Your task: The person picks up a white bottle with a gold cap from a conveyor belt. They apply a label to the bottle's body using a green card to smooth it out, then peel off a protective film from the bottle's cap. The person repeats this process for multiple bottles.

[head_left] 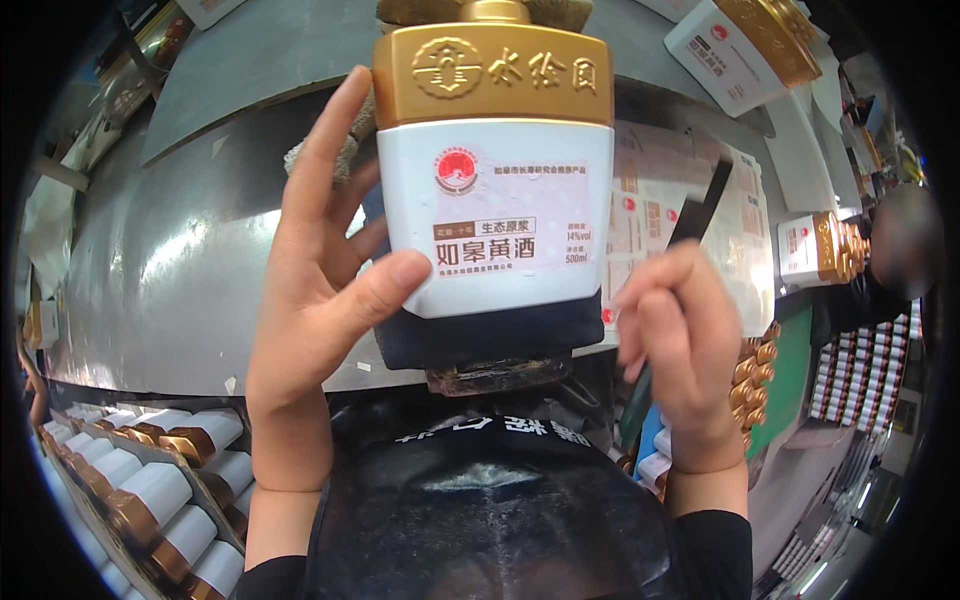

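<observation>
A flat white bottle (500,215) with a gold shoulder lies face up in front of me, a pinkish label on its front. Under it is a dark cloth pad (470,340) on a worn block. Along the bottle's left side my left hand (310,270) is open, its fingers spread. Its thumb lies over the lower left edge of the bottle, while the index finger reaches up beside the gold shoulder. My right hand (685,335), slightly blurred, is closed around a narrow black flat strip tool (702,205) to the right of the bottle. Most of its grip is hidden.
Printed label sheets (740,230) lie on the metal table (200,270) at right. Other white-and-gold bottles stand at upper right (735,60) and right (810,250). Bottle-filled boxes (150,480) are at lower left. A blurred person (905,240) is at far right.
</observation>
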Available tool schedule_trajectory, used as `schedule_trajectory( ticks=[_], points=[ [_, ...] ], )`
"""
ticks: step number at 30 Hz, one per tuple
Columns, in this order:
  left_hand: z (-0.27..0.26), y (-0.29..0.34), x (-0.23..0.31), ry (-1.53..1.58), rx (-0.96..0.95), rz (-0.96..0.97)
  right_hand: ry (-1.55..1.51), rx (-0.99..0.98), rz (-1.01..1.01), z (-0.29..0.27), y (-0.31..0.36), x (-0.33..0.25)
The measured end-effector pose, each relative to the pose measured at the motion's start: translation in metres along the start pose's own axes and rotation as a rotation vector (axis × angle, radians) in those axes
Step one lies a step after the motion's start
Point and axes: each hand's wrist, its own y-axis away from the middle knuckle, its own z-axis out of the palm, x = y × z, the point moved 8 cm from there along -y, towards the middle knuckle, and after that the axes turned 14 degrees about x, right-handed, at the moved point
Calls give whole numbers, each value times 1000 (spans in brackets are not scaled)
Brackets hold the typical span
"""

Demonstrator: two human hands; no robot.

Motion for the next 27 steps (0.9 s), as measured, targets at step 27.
schedule_trajectory(
  ticks=[27],
  points=[
    [3,11,11,-263,31,311,97,-134,-60,49,45,0]
  ],
)
